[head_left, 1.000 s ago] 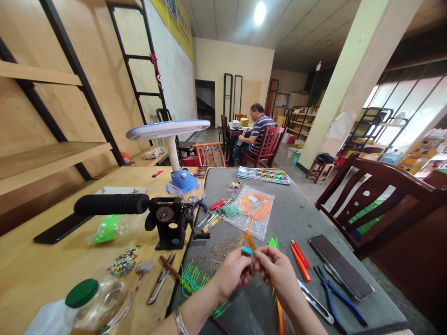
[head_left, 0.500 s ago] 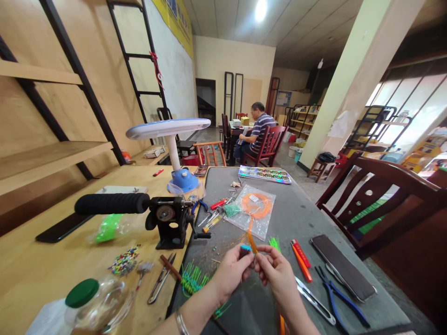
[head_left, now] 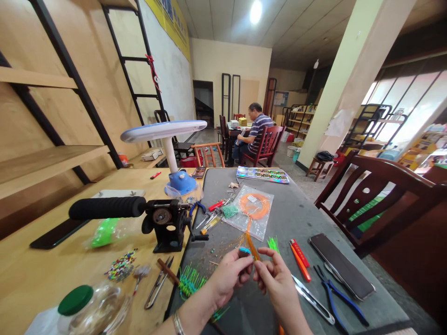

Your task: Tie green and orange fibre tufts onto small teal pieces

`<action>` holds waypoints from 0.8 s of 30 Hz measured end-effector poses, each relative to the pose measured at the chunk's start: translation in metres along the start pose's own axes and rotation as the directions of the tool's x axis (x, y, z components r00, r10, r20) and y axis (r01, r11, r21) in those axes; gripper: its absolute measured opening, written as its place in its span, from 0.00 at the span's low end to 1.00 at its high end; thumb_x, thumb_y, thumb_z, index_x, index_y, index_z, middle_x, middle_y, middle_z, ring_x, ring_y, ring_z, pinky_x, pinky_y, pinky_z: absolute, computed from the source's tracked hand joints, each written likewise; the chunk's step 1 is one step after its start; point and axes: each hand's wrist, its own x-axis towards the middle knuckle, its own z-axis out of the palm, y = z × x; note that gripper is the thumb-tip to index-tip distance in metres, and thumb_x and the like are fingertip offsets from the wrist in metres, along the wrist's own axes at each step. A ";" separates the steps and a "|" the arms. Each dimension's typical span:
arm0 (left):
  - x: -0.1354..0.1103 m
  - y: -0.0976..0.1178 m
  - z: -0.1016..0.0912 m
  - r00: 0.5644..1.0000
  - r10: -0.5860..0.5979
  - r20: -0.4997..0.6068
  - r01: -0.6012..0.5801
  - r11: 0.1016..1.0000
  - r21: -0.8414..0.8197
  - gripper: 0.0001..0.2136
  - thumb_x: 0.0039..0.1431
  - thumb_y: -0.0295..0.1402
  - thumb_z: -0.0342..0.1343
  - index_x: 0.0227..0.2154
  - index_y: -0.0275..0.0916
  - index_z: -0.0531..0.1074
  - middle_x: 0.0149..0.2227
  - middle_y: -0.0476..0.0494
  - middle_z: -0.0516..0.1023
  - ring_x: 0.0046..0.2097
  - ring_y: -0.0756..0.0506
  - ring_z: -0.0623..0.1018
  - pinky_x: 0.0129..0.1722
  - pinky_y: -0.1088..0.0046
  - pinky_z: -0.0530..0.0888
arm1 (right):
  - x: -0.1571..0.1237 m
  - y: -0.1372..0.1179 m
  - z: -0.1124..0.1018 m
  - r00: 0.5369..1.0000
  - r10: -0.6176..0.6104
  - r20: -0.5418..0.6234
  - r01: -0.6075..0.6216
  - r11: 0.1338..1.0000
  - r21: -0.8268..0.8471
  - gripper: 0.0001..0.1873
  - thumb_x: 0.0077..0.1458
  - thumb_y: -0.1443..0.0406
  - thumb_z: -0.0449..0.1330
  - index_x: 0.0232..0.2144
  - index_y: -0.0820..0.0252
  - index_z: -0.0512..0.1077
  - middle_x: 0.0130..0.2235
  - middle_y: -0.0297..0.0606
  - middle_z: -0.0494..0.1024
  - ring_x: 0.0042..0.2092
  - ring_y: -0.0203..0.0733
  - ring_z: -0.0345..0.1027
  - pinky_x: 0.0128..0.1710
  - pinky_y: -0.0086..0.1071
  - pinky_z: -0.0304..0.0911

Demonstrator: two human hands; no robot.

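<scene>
Head camera: my left grip (head_left: 233,273) is pinched closed on a blue bit (head_left: 245,250), above the dark tabletop (head_left: 296,209). My right grip (head_left: 276,275) is just beside it, with its fingertips by the orange strands (head_left: 252,247); I can't tell if they squeeze any. The strands reach up to a clear bag (head_left: 261,229) with an orange coil (head_left: 265,209). Pliers (head_left: 328,285) lie to my right, near a phone (head_left: 342,265).

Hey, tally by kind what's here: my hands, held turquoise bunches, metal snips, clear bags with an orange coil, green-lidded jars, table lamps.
Hands: 2 (left hand, right hand)
Turquoise bunch in the left hand: 1
Metal snips: 2 (left snips, right snips)
Clear bag with orange coil: 1
Green-lidded jar: 1
Table lamp: 1
Total: 8
</scene>
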 end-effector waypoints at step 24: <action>-0.005 0.007 0.005 0.963 0.262 0.056 -0.268 0.954 0.133 0.14 0.47 0.41 0.62 0.21 0.38 0.67 0.19 0.52 0.70 0.23 0.52 0.67 0.25 0.77 0.63 | 0.006 0.003 -0.001 1.000 0.010 -0.010 -0.010 1.000 0.006 0.30 0.40 0.46 0.66 0.38 0.58 0.65 0.17 0.26 0.70 0.15 0.30 0.57 0.15 0.22 0.51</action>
